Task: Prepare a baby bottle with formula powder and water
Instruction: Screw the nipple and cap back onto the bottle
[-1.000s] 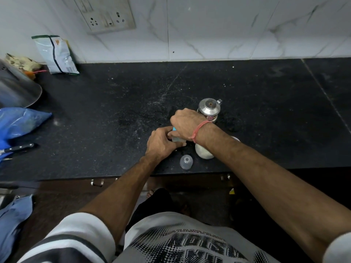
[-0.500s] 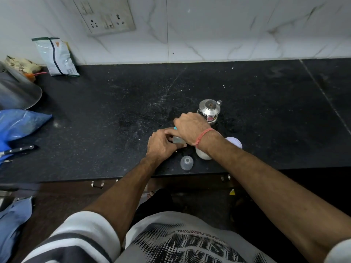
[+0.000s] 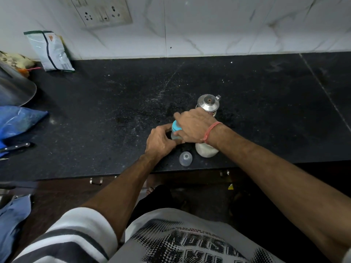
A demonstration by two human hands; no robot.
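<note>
A clear baby bottle (image 3: 174,136) with a blue screw ring (image 3: 175,128) stands on the black counter (image 3: 114,103), mostly hidden by both hands. My left hand (image 3: 161,142) grips the bottle's body from the left. My right hand (image 3: 193,126) is curled over the blue ring at the top. A clear bottle cap (image 3: 185,158) lies on the counter just in front. A white container of powder (image 3: 206,150) sits under my right wrist. A steel lidded pot (image 3: 208,103) stands right behind my right hand.
A foil packet (image 3: 50,51) leans on the back wall at the left, below a wall socket (image 3: 103,11). A steel vessel (image 3: 15,86), a blue plastic bag (image 3: 18,120) and a knife (image 3: 16,147) lie at the left edge. Drawer handles (image 3: 96,180) sit under the counter's front edge.
My right hand has turned on the bottle's top, and the blue ring shows more at its left. The left hand keeps its hold on the bottle. The camera has tilted slightly.
</note>
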